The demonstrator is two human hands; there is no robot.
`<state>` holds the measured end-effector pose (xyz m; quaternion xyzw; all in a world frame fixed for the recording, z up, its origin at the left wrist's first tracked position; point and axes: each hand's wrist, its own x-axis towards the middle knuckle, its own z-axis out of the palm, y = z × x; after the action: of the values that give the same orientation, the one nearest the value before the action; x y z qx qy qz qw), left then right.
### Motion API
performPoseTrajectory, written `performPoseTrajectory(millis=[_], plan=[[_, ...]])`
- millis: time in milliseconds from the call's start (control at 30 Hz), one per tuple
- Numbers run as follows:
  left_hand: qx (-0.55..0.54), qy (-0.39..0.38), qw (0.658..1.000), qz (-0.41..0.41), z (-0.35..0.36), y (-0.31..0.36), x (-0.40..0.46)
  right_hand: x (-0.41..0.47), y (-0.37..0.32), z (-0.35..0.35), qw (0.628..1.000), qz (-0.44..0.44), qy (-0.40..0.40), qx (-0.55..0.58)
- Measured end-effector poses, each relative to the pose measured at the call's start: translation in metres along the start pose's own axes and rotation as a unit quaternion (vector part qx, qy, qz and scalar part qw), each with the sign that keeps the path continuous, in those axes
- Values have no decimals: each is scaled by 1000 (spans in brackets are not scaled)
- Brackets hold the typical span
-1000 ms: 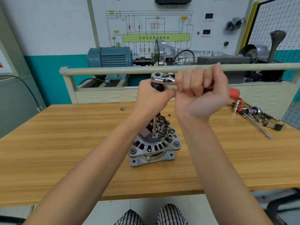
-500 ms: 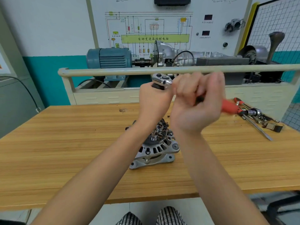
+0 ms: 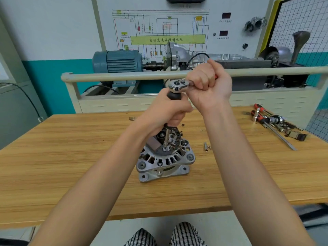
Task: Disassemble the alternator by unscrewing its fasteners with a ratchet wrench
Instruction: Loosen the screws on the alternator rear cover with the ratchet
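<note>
- One grey cast-metal alternator (image 3: pixel 165 160) is standing mid-bench on the light wooden benchtop (image 3: pixel 71 157)
- One chrome ratchet wrench (image 3: pixel 177 85) is sitting atop a long extension bar (image 3: pixel 166 137) reaching into it
- Left hand (image 3: pixel 165 114) is gripping the bar; right hand (image 3: pixel 209 86) is clenching the wrench handle
- Loose red-handled tools (image 3: pixel 271 121) are lying far right
- One blue motor (image 3: pixel 118 61) is sitting below a wiring-diagram board (image 3: pixel 159 29)
</note>
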<state>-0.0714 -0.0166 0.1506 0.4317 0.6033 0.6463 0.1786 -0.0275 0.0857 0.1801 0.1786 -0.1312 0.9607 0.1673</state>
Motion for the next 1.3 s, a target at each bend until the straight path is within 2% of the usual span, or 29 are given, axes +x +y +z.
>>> performPoseTrajectory(millis=[100, 167, 233, 267, 300, 333, 400, 467, 533, 600, 633, 700, 767, 867, 967, 1033, 1067, 1100, 1167, 1233, 1300], plan=[[29, 182, 982, 41, 10, -3, 1, -21, 11, 0, 986, -150, -61, -46], [55, 288, 951, 99, 21, -7, 0, -43, 30, -2, 945, -263, -149, -122], [75, 336, 928, 144, 27, -11, -3, -58, 49, -6, 871, -387, -220, -207], [80, 333, 926, 157, 28, -12, -5, -62, 55, -8, 837, -429, -242, -241], [83, 321, 930, 161, 27, -12, -7, -63, 58, -8, 818, -448, -251, -260], [86, 306, 935, 155, 26, -12, -8, -60, 56, -7, 820, -444, -253, -257], [80, 264, 954, 118, 17, -7, -9, -50, 43, -4, 868, -387, -231, -209], [65, 178, 978, 92, 4, -1, -10, -35, 25, 0, 940, -258, -173, -141], [59, 51, 993, 90, -8, 3, -11, -16, 11, 1, 988, -92, -114, -40], [37, -62, 995, 70, -12, 7, -9, 0, 4, -1, 994, 42, -87, 50], [22, -95, 994, 50, -10, 9, -8, 4, 3, 0, 994, 73, -67, 55], [-2, -84, 996, 14, -6, 9, -4, 7, 3, 2, 997, 63, -41, 35], [-6, 16, 1000, 6, -2, 7, -1, 2, 6, 2, 999, -13, -32, 10], [41, 189, 979, 68, 9, 1, -2, -22, 16, 0, 985, -154, -74, -34], [116, 301, 936, 139, 19, -4, -2, -50, 41, -2, 924, -312, -183, -128], [139, 306, 929, 158, 21, -6, -3, -57, 53, -4, 868, -399, -228, -188], [143, 298, 931, 159, 21, -6, -4, -58, 54, -4, 856, -412, -236, -205], [141, 285, 936, 153, 19, -5, -5, -56, 52, -3, 862, -402, -233, -203], [118, 234, 957, 126, 12, -1, -9, -47, 36, -1, 915, -317, -190, -162], [91, 134, 983, 88, 0, 3, -11, -30, 15, 3, 978, -164, -97, -87], [87, 7, 995, 52, -8, 7, -10, -9, -1, 3, 999, 9, -30, 5]])
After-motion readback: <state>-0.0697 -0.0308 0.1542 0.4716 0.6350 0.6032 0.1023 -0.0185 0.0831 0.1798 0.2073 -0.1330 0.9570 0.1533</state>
